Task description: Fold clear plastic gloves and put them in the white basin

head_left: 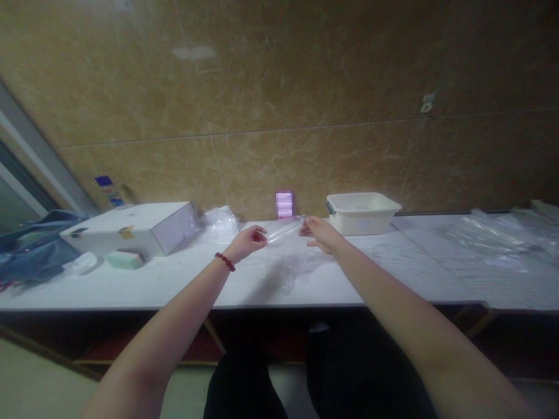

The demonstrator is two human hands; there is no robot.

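Between my hands a clear plastic bag (285,231) is drawn out in a narrow, shiny strip above the table. My left hand (248,242) is closed on its left end, with a dark red bead bracelet at the wrist. At the right end, my right hand (322,233) pinches the bag, its lower fingers bent apart. More thin clear plastic (290,265) hangs or lies under the strip; I cannot tell whether it is the same piece. Just behind the hands, a phone-like object with a purple edge (285,205) leans against the wall.
A cream plastic tub (365,220) stands to the right. Clear plastic bags (491,235) are heaped at the far right. On the left are a white box (144,224), crumpled clear plastic (217,224), a pale green block (124,259) and blue cloth (37,247). The white table (174,291) has open shelves below.
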